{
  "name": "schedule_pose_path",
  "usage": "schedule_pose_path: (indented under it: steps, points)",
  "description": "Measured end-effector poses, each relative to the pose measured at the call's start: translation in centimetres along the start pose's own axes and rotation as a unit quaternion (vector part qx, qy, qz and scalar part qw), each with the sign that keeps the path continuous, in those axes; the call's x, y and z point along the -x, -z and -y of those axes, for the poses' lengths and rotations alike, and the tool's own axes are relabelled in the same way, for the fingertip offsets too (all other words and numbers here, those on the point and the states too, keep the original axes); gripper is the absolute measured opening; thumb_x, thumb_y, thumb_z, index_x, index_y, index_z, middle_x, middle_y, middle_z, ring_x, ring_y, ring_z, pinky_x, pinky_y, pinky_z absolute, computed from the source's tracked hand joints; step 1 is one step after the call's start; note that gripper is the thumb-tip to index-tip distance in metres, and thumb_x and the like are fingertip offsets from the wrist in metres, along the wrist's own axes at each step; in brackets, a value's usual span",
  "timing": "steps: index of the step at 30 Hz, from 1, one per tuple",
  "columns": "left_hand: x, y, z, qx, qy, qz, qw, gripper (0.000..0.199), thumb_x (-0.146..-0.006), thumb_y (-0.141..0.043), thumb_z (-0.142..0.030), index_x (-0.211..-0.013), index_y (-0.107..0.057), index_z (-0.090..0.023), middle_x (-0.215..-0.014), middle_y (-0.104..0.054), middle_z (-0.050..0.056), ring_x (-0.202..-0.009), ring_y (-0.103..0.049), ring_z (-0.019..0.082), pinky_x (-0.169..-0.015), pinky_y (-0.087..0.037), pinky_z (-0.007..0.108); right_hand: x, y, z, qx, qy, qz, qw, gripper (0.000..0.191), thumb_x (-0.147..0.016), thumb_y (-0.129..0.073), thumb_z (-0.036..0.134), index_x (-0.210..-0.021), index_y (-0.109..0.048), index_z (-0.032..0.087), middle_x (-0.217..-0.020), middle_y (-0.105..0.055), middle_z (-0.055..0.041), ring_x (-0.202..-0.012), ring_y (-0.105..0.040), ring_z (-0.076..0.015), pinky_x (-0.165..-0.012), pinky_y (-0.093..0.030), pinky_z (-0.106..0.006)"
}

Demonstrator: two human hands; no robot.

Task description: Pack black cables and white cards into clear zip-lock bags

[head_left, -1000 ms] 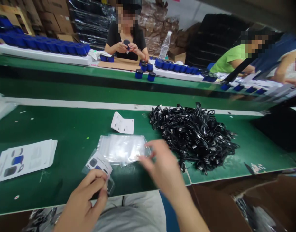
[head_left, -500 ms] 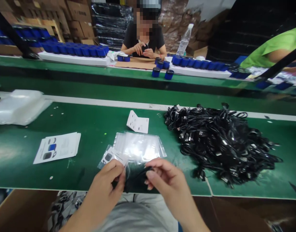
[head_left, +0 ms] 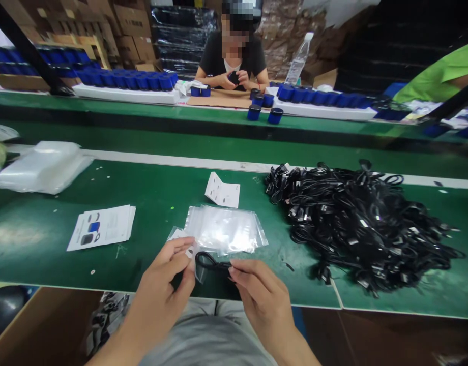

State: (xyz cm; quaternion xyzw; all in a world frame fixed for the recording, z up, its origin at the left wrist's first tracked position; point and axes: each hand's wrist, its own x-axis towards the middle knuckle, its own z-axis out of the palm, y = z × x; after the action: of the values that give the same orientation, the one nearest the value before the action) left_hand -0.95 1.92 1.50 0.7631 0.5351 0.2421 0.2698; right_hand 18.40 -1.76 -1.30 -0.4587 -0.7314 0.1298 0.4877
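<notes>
My left hand [head_left: 172, 277] pinches a small clear plastic bag [head_left: 200, 273] with a printed leaflet [head_left: 177, 233] inside, mostly covered by the fingers. Between the fingertips of my right hand [head_left: 261, 290] is a coiled black cable [head_left: 214, 264], its looped end pointing left at the bag's mouth. Whether the loop has entered the bag I cannot tell. Just beyond both hands lies a spread stack of clear bags [head_left: 224, 229]. A folded leaflet [head_left: 223, 191] stands behind that stack. To the left rests a pile of printed leaflets [head_left: 104, 227].
A large heap of black cables [head_left: 356, 223] covers the right of the green table [head_left: 142, 183]. Plastic packs [head_left: 47, 165] lie at left. Across the table, a person [head_left: 234, 61] handles a dark object near blue cylindrical items [head_left: 123, 79] and a bottle [head_left: 299, 58]. Wrapped pieces [head_left: 108, 317] sit below the edge.
The cable's loop has come round to face the bag in my left hand, and my right hand has shifted slightly down. The whole view has drifted a little. The person opposite has changed hand position.
</notes>
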Motion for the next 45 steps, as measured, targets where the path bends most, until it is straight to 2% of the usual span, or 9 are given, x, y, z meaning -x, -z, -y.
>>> schedule_pose_path:
  steps: [7, 16, 19, 23, 29, 32, 37, 41, 45]
  points:
    - [0.6, -0.6, -0.5, -0.037, -0.016, -0.006, 0.999, 0.021, -0.089, -0.041, -0.023, -0.072, -0.053, -0.021, -0.134, -0.051, 0.008, -0.118, -0.053, 0.023, -0.095, -0.045, 0.036, -0.3, -1.3, 1.1, 0.008, 0.041, 0.031, 0.999, 0.022, -0.089, -0.047, 0.005, -0.102, -0.064, 0.013, -0.095, -0.068, -0.0133, -0.088, -0.063, -0.021, -0.073, -0.056, -0.032]
    - [2.0, -1.0, -0.8, -0.029, -0.037, -0.013, 0.999, 0.019, -0.087, -0.042, -0.015, -0.072, -0.05, -0.022, -0.14, -0.041, 0.006, -0.126, -0.044, 0.023, -0.1, -0.043, 0.036, -1.4, -1.3, 3.6, -0.143, -0.169, 0.093, 0.971, 0.029, -0.084, -0.048, 0.007, -0.103, -0.068, 0.017, -0.1, -0.07, -0.0098, -0.086, -0.068, -0.0192, -0.075, -0.055, -0.027]
    - [2.3, -0.9, -1.0, -0.027, -0.066, -0.006, 0.997, 0.02, -0.087, -0.042, -0.012, -0.071, -0.05, -0.021, -0.142, -0.036, 0.006, -0.129, -0.04, 0.024, -0.103, -0.04, 0.036, -2.0, -1.3, 3.4, -0.142, -0.254, 0.089, 0.952, 0.012, -0.079, -0.058, 0.011, -0.076, -0.067, 0.018, -0.077, -0.07, -0.0052, -0.07, -0.067, -0.0187, -0.065, -0.053, -0.027]
    - [2.7, -1.4, -1.5, -0.033, -0.114, -0.001, 0.993, 0.017, -0.085, -0.042, -0.009, -0.079, -0.053, -0.02, -0.143, -0.033, 0.009, -0.134, -0.033, 0.027, -0.106, -0.036, 0.04, -2.1, -2.4, 2.9, -0.155, -0.362, 0.065, 0.917, 0.024, -0.067, -0.059, 0.004, -0.086, -0.057, 0.019, -0.071, -0.065, 0.0009, -0.064, -0.062, -0.0158, -0.06, -0.048, -0.024]
    - [2.4, -1.1, -1.9, -0.077, -0.142, 0.021, 0.987, 0.017, -0.085, -0.046, -0.012, -0.072, -0.053, -0.022, -0.142, -0.043, 0.006, -0.14, -0.018, 0.034, -0.107, -0.007, 0.067, -2.0, -1.3, 2.0, -0.103, -0.23, 0.176, 0.952, 0.023, -0.072, -0.048, 0.003, -0.057, -0.043, 0.02, -0.053, -0.045, 0.0058, -0.048, -0.041, -0.0102, -0.046, -0.026, -0.021]
    - [1.4, 0.1, -1.1, -0.028, -0.084, 0.003, 0.996, 0.013, -0.08, -0.061, -0.028, -0.093, -0.056, -0.026, -0.143, -0.044, 0.007, -0.14, -0.018, 0.036, -0.104, 0.005, 0.071, -2.4, 0.3, 1.7, -0.091, -0.196, 0.212, 0.953, 0.026, -0.08, -0.049, 0.007, -0.058, -0.046, 0.02, -0.058, -0.051, 0.0035, -0.054, -0.047, -0.0121, -0.051, -0.03, -0.022]
    - [0.0, 1.6, 0.5, 0.244, 0.153, -0.009, 0.958, 0.049, -0.084, -0.056, -0.044, -0.126, -0.046, -0.022, -0.117, -0.065, 0.013, -0.1, -0.066, 0.028, -0.079, -0.055, 0.04, -2.0, 0.6, 1.4, -0.177, -0.28, 0.173, 0.927, 0.015, -0.078, -0.059, 0.008, -0.071, -0.054, 0.021, -0.06, -0.053, 0.0059, -0.055, -0.053, -0.0115, -0.053, -0.039, -0.02]
    - [-0.1, 1.3, 0.5, 0.351, 0.276, -0.012, 0.895, 0.056, -0.08, -0.061, -0.048, -0.128, -0.047, -0.022, -0.063, -0.065, -0.003, -0.061, -0.067, 0.017, -0.057, -0.057, 0.028, -1.0, -0.2, 1.2, -0.161, -0.217, 0.027, 0.962, 0.013, -0.076, -0.064, 0.011, -0.084, -0.061, 0.021, -0.091, -0.061, -0.0029, -0.075, -0.061, -0.0147, -0.066, -0.048, -0.025]
    - [0.1, 0.8, 0.0, 0.423, 0.314, -0.023, 0.85, 0.051, -0.079, -0.062, -0.05, -0.124, -0.049, -0.027, -0.082, -0.069, -0.002, -0.069, -0.066, 0.015, -0.056, -0.057, 0.025, -1.0, 0.0, 1.1, -0.144, -0.205, 0.116, 0.961, 0.023, -0.082, -0.063, 0.016, -0.103, -0.067, 0.024, -0.107, -0.062, -0.0069, -0.092, -0.062, -0.0197, -0.079, -0.049, -0.03]
